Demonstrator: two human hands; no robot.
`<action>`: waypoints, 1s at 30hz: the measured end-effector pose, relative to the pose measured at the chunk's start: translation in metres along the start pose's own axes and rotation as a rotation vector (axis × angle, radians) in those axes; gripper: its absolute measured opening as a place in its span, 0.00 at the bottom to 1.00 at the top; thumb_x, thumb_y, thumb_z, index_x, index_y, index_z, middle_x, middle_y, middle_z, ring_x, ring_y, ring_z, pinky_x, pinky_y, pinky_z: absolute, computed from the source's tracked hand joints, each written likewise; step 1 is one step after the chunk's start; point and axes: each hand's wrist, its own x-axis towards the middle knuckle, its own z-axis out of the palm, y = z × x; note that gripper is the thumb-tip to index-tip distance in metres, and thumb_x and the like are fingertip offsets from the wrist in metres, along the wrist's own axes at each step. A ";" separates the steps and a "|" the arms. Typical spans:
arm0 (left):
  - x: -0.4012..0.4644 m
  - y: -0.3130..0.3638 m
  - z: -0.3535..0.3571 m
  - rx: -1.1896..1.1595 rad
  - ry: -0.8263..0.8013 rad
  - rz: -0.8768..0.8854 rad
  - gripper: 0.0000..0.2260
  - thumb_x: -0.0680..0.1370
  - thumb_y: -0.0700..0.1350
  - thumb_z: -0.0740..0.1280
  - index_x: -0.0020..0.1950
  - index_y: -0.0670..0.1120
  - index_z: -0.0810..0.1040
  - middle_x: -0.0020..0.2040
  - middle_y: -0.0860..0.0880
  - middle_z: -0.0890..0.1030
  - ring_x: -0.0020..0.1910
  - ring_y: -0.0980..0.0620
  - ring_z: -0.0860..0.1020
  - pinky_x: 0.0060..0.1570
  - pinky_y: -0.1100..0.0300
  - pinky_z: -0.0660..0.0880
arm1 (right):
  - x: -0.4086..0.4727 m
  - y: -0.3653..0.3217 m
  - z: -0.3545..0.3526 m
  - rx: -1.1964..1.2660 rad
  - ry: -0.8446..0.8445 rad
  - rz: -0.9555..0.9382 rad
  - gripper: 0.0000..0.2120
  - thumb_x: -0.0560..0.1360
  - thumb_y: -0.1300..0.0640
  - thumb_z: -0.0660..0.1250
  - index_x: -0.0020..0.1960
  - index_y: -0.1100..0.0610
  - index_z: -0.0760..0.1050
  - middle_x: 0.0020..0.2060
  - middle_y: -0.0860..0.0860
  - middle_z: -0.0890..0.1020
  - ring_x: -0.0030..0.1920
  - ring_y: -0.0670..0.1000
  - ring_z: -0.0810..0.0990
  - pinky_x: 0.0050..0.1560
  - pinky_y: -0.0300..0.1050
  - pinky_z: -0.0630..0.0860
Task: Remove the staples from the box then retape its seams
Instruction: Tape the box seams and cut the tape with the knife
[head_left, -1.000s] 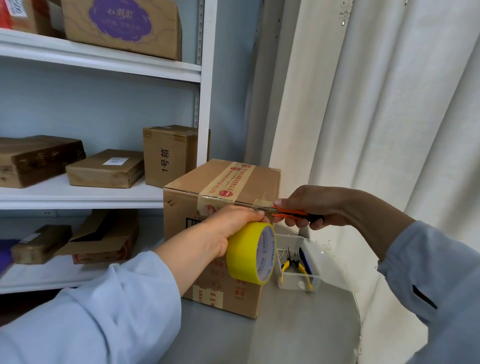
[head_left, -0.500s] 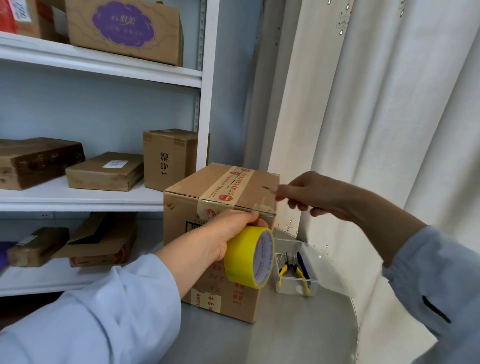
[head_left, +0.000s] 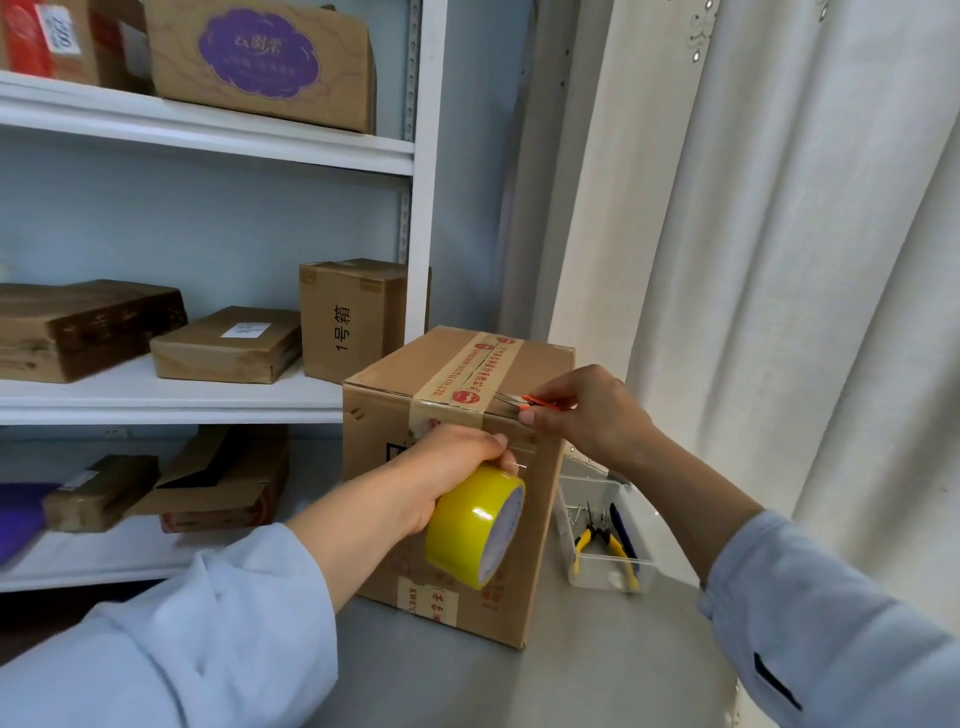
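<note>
The yellow tape roll (head_left: 475, 525) is gripped by the left hand (head_left: 452, 470) against the box (head_left: 530, 519); orange-handled scissors (head_left: 535, 401) are pinched by the right hand (head_left: 587, 410) at its top edge.

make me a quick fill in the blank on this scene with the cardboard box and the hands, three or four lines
1. The left hand grips a roll of ____ tape.
2. The right hand holds a small cutter with an ____ handle at the brown cardboard box's top edge.
3. The pliers with yellow handles lie in a clear plastic ____ right of the box.

Missing words: yellow; orange; bin
</note>
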 end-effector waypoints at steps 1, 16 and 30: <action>-0.002 -0.002 -0.003 0.064 0.025 0.036 0.14 0.80 0.47 0.63 0.35 0.47 0.80 0.45 0.48 0.81 0.44 0.51 0.78 0.45 0.59 0.72 | -0.001 0.001 0.000 -0.005 0.006 0.000 0.12 0.72 0.46 0.71 0.53 0.48 0.83 0.49 0.47 0.84 0.54 0.51 0.78 0.54 0.55 0.76; 0.001 -0.021 -0.083 0.288 0.415 0.160 0.18 0.79 0.48 0.64 0.29 0.49 0.79 0.50 0.45 0.79 0.55 0.44 0.75 0.51 0.57 0.70 | -0.038 -0.015 0.017 -0.047 0.304 0.189 0.15 0.74 0.39 0.66 0.57 0.44 0.79 0.54 0.47 0.82 0.57 0.53 0.77 0.48 0.47 0.73; -0.053 -0.041 -0.047 0.453 0.378 0.298 0.18 0.80 0.50 0.61 0.30 0.52 0.77 0.48 0.47 0.71 0.50 0.56 0.70 0.52 0.62 0.64 | 0.008 -0.018 0.001 0.495 0.293 0.230 0.13 0.74 0.44 0.69 0.50 0.53 0.82 0.45 0.51 0.84 0.46 0.54 0.83 0.51 0.56 0.80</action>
